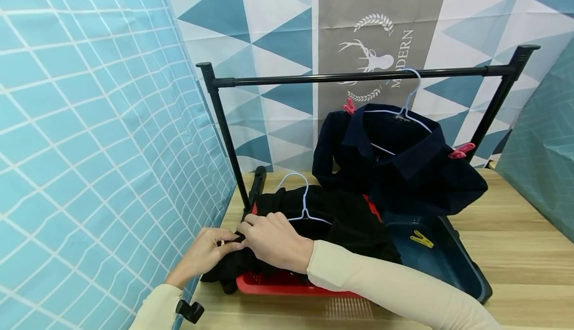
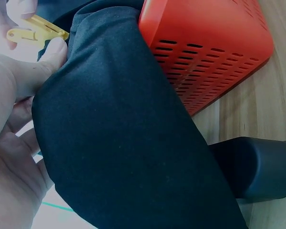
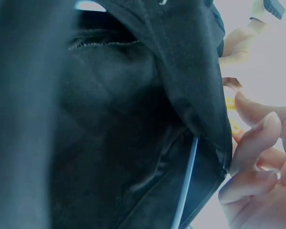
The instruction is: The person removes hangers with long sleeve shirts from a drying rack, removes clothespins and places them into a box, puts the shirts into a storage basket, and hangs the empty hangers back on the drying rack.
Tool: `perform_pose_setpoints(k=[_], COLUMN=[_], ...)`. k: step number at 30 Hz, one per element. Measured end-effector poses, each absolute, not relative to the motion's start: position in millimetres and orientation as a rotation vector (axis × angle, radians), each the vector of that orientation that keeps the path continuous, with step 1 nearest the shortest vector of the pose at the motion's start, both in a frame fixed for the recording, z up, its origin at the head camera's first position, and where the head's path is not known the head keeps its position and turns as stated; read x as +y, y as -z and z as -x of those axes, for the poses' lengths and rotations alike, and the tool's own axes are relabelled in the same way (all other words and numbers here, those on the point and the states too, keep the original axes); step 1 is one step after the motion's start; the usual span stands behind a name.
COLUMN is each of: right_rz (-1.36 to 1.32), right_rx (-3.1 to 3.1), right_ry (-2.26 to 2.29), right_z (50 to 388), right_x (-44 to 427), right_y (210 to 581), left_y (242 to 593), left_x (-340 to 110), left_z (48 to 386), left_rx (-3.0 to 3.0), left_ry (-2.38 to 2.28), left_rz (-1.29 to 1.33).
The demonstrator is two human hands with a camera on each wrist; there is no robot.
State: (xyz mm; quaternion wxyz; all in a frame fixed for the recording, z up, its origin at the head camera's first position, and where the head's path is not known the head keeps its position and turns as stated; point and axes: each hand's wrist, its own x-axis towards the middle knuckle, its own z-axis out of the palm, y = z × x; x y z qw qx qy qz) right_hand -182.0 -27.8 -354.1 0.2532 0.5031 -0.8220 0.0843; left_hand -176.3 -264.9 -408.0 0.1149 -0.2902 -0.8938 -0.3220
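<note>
A black garment (image 1: pixel 350 215) lies over a red basket (image 1: pixel 296 287), with a light-blue hanger (image 1: pixel 305 204) inside its neck. At the garment's left shoulder my left hand (image 1: pixel 202 252) pinches the dark fabric between thumb and fingers. My right hand (image 1: pixel 273 238) meets it there and holds a yellow clothespin (image 2: pixel 35 32) by its handle end. In the left wrist view the clothespin's tip touches the cloth beside my left thumb. The right wrist view shows only bits of the clothespin behind the fingers, and the hanger's arm (image 3: pixel 186 183) running into the shoulder.
A black rack (image 1: pixel 309 78) stands behind. From its bar hangs a navy shirt (image 1: pixel 403 165) on another blue hanger, with pink clothespins (image 1: pixel 462 150) at both shoulders. On the right, a dark blue tray (image 1: pixel 441 255) holds a yellow clothespin (image 1: pixel 421 239). A tiled curtain (image 1: pixel 98 135) borders the left.
</note>
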Motion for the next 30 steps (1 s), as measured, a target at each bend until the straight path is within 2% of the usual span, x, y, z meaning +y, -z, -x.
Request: perform_pose_setpoints(k=[30], right_rz=[-1.342], right_rx=[-2.053], right_ry=[-0.583], right_z=[187.2], right_x=[-27.3], right_y=[362.1], left_y=[411.0], left_x=[-267.2], left_z=[175.0], left_rx=[-2.606], left_ry=[0.987], left_rz=[0.867])
